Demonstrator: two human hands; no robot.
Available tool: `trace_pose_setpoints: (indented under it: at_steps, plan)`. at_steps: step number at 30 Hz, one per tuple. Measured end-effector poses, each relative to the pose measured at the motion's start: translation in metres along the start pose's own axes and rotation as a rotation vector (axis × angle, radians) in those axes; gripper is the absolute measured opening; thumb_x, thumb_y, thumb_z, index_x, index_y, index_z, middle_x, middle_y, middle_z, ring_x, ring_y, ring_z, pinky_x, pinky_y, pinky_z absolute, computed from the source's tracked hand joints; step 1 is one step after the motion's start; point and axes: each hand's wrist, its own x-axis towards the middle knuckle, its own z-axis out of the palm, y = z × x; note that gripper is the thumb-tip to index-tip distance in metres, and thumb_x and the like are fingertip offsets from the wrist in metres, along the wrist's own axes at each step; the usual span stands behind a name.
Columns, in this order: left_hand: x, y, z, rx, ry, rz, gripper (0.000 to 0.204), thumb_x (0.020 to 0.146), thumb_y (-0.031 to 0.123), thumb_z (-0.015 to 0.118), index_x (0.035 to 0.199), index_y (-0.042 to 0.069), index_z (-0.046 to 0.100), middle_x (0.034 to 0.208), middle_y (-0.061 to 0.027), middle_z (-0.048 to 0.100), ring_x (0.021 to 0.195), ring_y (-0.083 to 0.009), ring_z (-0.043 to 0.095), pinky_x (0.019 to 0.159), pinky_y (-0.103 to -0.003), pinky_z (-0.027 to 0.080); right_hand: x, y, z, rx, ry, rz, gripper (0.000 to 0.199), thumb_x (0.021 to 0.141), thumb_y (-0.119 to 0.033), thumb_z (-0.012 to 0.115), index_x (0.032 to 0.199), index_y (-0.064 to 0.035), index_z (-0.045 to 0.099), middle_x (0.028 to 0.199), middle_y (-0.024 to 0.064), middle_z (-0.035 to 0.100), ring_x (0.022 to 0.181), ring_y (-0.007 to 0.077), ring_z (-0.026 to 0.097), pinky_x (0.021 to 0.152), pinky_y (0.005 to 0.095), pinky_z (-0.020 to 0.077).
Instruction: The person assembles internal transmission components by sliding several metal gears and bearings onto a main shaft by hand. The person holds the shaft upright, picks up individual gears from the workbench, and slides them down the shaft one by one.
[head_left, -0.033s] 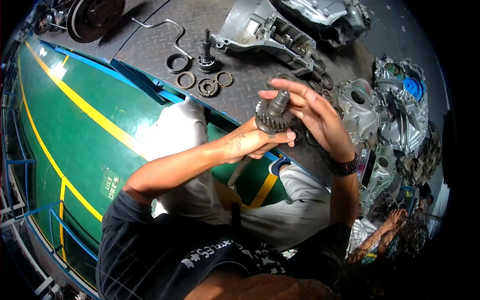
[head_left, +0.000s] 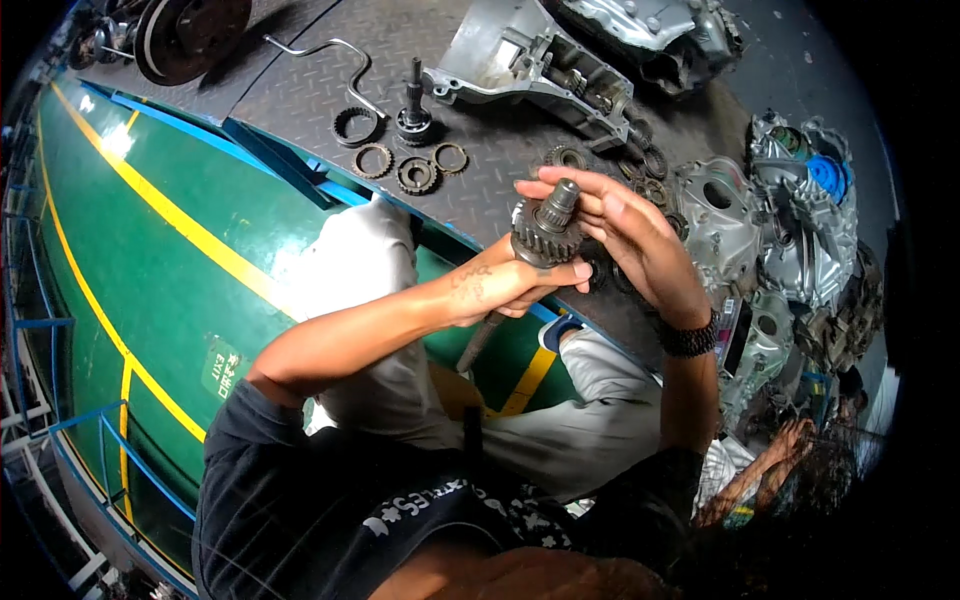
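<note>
A dark gear shaft (head_left: pixel 545 238) is tilted over my lap, its toothed gear and splined end up and its long stem running down below. My left hand (head_left: pixel 510 285) is wrapped round it just under the gear, thumb along the near side. Beside the splined end, my right hand (head_left: pixel 640 235) has its fingers stretched out and curved behind the shaft; whether they touch it I cannot tell. A beaded band circles the right wrist.
On the dark metal table lie several rings and gears (head_left: pixel 415 175), an upright shaft (head_left: pixel 413 110) and a bent metal bar (head_left: pixel 350 70). A gearbox housing (head_left: pixel 480 60) stands behind, with more castings (head_left: pixel 715 200) at the right. Another person's hand (head_left: pixel 790 440) shows at lower right.
My right hand has shifted very slightly down beside the shaft's splined end. The left hand and the gear shaft look unmoved.
</note>
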Motion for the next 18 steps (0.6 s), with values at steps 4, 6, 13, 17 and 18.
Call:
trace_pose_setpoints:
  at_steps: [4, 6, 13, 17, 18]
  plan:
    - [0.002, -0.004, -0.002, 0.000, 0.036, 0.036, 0.034, 0.098, 0.036, 0.073, 0.105, 0.003, 0.066, 0.057, 0.0079, 0.035, 0.044, -0.0050, 0.027, 0.044, -0.026, 0.017, -0.003, -0.009, -0.002, -0.356, -0.024, -0.004, 0.064, 0.102, -0.037, 0.062, 0.149, 0.0030, 0.046, 0.140, 0.0190, 0.060, 0.130, 0.0253, 0.058, 0.114, 0.0384, 0.0423]
    - [0.002, -0.004, -0.002, 0.015, 0.026, 0.003, 0.035, 0.098, 0.036, 0.073, 0.106, 0.003, 0.066, 0.056, 0.0076, 0.035, 0.044, -0.0053, 0.027, 0.043, -0.027, 0.016, 0.003, -0.008, -0.007, -0.379, -0.039, 0.016, 0.065, 0.099, -0.036, 0.068, 0.149, 0.0007, 0.048, 0.139, 0.0170, 0.060, 0.129, 0.0234, 0.058, 0.113, 0.0383, 0.0434]
    - [0.006, -0.002, -0.007, -0.228, -0.059, -0.119, 0.029, 0.104, 0.029, 0.062, 0.111, 0.002, 0.058, 0.054, 0.0096, 0.031, 0.040, -0.0021, 0.024, 0.039, -0.021, 0.018, 0.029, 0.007, -0.018, -0.207, -0.157, 0.189, 0.047, 0.105, -0.034, 0.063, 0.138, 0.0000, 0.057, 0.114, 0.0023, 0.066, 0.107, 0.0094, 0.060, 0.094, 0.0261, 0.0493]
    - [0.005, -0.001, -0.011, -0.450, -0.129, -0.172, 0.021, 0.105, 0.025, 0.057, 0.113, 0.005, 0.056, 0.054, 0.0098, 0.030, 0.040, -0.0020, 0.025, 0.038, -0.021, 0.018, 0.038, 0.020, -0.021, -0.124, -0.071, 0.273, 0.042, 0.108, -0.037, 0.057, 0.126, 0.0002, 0.065, 0.100, -0.0008, 0.067, 0.096, 0.0055, 0.060, 0.086, 0.0233, 0.0503]
    - [0.006, -0.003, -0.013, -0.525, -0.143, -0.165, 0.018, 0.105, 0.023, 0.056, 0.114, 0.007, 0.057, 0.054, 0.0099, 0.030, 0.040, -0.0020, 0.025, 0.038, -0.021, 0.018, 0.039, 0.026, -0.024, -0.123, -0.077, 0.272, 0.042, 0.108, -0.037, 0.057, 0.126, 0.0002, 0.065, 0.100, -0.0008, 0.067, 0.096, 0.0055, 0.060, 0.086, 0.0233, 0.0503]
